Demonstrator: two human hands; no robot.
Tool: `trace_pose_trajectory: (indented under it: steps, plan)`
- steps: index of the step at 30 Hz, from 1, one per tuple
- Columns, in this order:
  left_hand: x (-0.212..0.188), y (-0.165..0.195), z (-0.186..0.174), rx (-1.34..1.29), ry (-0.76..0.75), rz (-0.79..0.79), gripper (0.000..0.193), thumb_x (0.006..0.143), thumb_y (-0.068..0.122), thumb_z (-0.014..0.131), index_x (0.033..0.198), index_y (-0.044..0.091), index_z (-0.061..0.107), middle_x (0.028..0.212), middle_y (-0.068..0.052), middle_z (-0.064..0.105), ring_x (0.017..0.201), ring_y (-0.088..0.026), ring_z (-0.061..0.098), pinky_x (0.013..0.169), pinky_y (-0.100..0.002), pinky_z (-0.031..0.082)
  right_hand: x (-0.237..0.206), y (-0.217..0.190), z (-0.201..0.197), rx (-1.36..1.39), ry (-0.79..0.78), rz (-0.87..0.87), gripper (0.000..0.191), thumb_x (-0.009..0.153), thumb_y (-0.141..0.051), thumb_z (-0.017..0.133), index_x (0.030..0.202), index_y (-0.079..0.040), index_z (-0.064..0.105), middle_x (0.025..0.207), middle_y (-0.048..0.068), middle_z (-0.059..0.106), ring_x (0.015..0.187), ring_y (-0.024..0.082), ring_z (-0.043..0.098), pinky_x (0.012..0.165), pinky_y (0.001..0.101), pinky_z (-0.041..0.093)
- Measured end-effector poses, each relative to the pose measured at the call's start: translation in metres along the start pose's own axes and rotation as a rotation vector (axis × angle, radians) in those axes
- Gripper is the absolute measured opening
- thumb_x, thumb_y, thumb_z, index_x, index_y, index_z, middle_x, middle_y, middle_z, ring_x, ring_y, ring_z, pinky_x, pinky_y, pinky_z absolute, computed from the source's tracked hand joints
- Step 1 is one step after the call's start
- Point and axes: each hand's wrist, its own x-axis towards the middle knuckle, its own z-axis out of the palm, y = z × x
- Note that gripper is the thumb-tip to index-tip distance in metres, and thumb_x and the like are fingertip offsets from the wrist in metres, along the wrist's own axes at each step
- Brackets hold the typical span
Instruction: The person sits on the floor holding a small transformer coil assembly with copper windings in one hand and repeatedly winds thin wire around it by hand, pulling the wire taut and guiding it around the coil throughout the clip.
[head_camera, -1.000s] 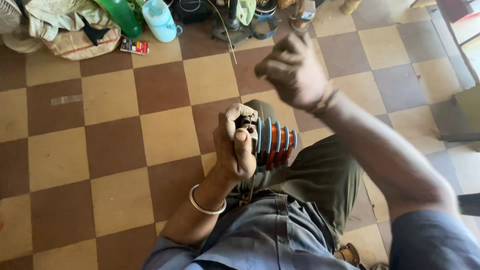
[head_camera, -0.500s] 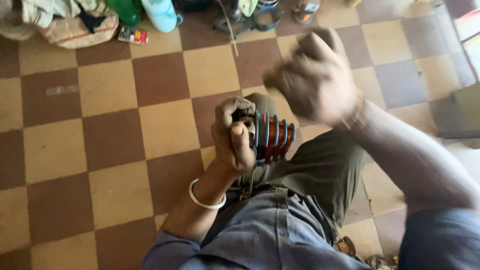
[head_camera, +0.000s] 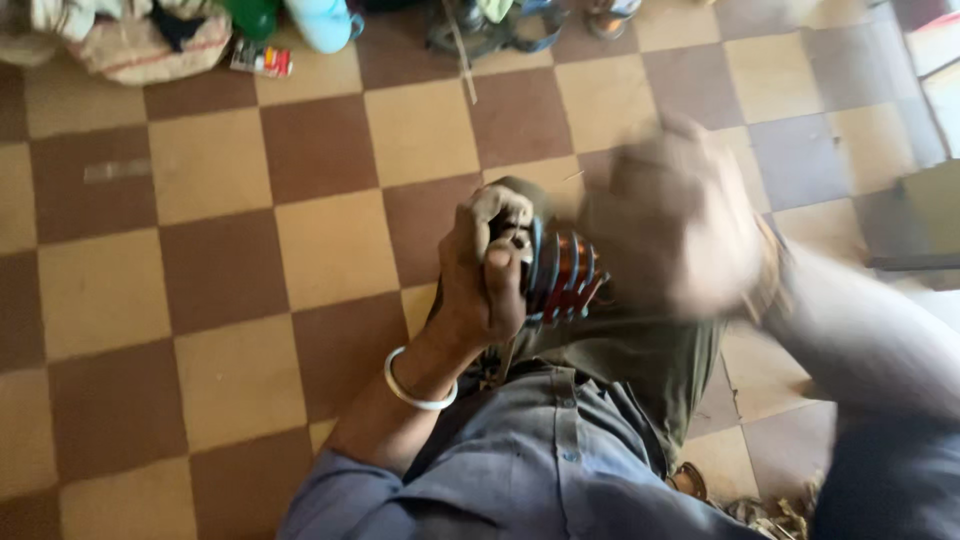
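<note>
My left hand (head_camera: 485, 270), with a white bangle on its wrist, grips a round coil (head_camera: 562, 275) wound with copper-coloured wire and fitted with blue ribs, held over my raised knee in olive trousers (head_camera: 640, 355). My right hand (head_camera: 680, 225) is a blur just right of and above the coil; whether it holds anything cannot be made out.
The floor (head_camera: 320, 250) is a checkerboard of brown and yellow tiles. Along the far edge lie a cloth bundle (head_camera: 140, 40), a green bottle (head_camera: 250, 15), a light blue container (head_camera: 325, 22) and sandals (head_camera: 500, 25). A grey object (head_camera: 925, 220) sits at the right.
My right hand has come down from above the coil to close beside it, blurred with speed. My left hand keeps its hold on the coil.
</note>
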Motion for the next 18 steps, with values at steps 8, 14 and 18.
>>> trace_pose_trajectory:
  steps: [8, 14, 18]
  plan:
    - [0.0, -0.001, -0.015, 0.014, 0.022, -0.018, 0.055, 0.115, 0.048, 0.034, 0.125, -0.003, 0.052, 0.1, -0.012, 0.059, 0.077, -0.014, 0.058, 0.066, -0.027, 0.049, -0.021, -0.075, 0.11, 1.142, -0.269, 0.73, 0.038, 0.069, -0.019, 0.084, 0.102, -0.006, 0.072, 0.089, 0.008, 0.072, 0.08, 0.026, 0.069, 0.07, 0.0392, 0.057]
    - [-0.003, -0.007, -0.008, 0.051, 0.04, 0.052, 0.053, 0.118, 0.048, 0.032, 0.127, 0.001, 0.053, 0.101, -0.014, 0.06, 0.084, -0.019, 0.061, 0.076, -0.03, 0.052, 0.001, -0.047, -0.003, 0.24, 0.064, -0.053, 0.017, 0.081, -0.016, 0.072, 0.096, -0.011, 0.077, 0.077, -0.004, 0.065, 0.069, 0.014, 0.059, 0.061, 0.0354, 0.047]
    - [0.0, -0.001, 0.003, 0.006, 0.002, -0.012, 0.058, 0.114, 0.051, 0.032, 0.123, -0.002, 0.054, 0.101, -0.015, 0.061, 0.078, -0.019, 0.061, 0.071, -0.031, 0.052, 0.013, 0.043, 0.072, 0.205, 0.182, 0.415, 0.006, 0.105, -0.01, 0.075, 0.102, -0.01, 0.07, 0.094, -0.001, 0.07, 0.083, 0.019, 0.06, 0.081, 0.0348, 0.047]
